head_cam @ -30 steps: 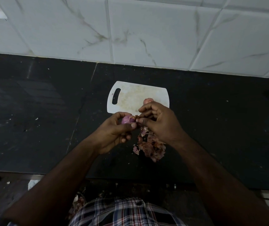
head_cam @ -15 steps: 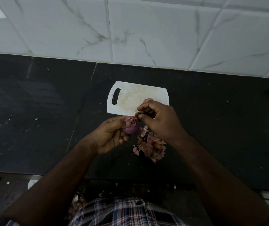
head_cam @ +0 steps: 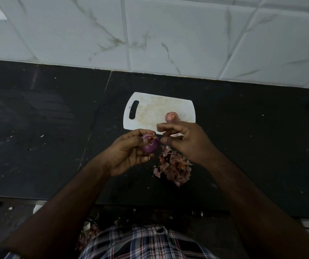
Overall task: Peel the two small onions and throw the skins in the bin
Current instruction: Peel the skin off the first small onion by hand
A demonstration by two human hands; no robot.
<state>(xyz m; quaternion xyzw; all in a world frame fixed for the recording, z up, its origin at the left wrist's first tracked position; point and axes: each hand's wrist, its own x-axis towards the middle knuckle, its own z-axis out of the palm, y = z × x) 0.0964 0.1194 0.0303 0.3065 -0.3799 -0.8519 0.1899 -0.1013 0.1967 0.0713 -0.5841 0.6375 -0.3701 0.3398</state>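
Note:
My left hand (head_cam: pixel 129 153) grips a small purple onion (head_cam: pixel 150 144) above the black counter, its top still ragged with skin. Just to its right, my right hand (head_cam: pixel 185 141) hovers with thumb and fingers apart and nothing visible in them. A second, paler onion (head_cam: pixel 171 116) rests on the white cutting board (head_cam: pixel 150 111), just beyond my right fingers. Under my right hand, a heap of pinkish-brown onion skins (head_cam: pixel 174 168) lies on the counter. No bin is visible.
The black stone counter (head_cam: pixel 47 128) runs left and right, backed by a white marble-tiled wall (head_cam: pixel 168 34). Its front edge lies close to my checked shirt. A few skin scraps lie below the counter edge at the lower left.
My right hand has let go of the onion's top and drawn slightly right, fingers spread. The onion on the board, hidden before, now shows. My left hand has turned the purple onion.

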